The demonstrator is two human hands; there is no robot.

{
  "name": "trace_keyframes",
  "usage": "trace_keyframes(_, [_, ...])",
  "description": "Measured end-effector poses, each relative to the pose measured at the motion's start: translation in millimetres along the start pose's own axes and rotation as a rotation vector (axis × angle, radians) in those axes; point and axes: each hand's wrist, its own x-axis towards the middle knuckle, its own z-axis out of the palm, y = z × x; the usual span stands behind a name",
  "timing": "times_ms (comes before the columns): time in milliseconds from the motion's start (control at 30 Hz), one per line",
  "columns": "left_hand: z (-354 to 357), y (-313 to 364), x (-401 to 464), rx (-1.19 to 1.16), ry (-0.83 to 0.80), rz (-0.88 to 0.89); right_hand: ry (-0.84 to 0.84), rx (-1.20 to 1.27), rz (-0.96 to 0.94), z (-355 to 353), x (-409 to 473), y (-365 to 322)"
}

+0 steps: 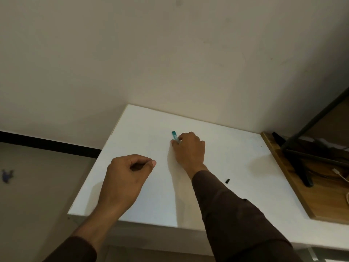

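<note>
Pinched slim teal plastic pen in right hand, angled down at middle of white tabletop, as if to write. Held left hand curled, seemingly empty, alongside and clear.

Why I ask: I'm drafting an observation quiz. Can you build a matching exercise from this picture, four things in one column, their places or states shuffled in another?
1. teal plastic pen
2. small black cap
3. left hand
4. thin white cable

A. lies on the brown wooden board
B. gripped in the right hand
C. lies alone on the white table
D. fingers curled, nothing seen in it

Pairs: 1-B, 2-C, 3-D, 4-A
</note>
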Motion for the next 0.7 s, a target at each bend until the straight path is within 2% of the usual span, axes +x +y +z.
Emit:
trace_keyframes(167, [-3.6,-1.0,4.2,0.003,0.009,-0.005,0.005,0.019,0.044,7.4,6.4,-3.4])
trace_keyframes(400, [-0.8,2.4,2.1,0.029,-0.022,0.01,0.062,0.475,0.189,-26.9,-55.9,-1.5])
trace_keyframes(533, [2.9,5.3,-3.9,-0.006,-0.176,-0.032,0.06,0.585,0.195,-58.1,-114.7,4.5])
trace_keyframes(700, [10.7,12.8,-15.2,-0.202,-0.394,-0.106,-0.041,0.7,0.23,-75.8,-166.7,20.5])
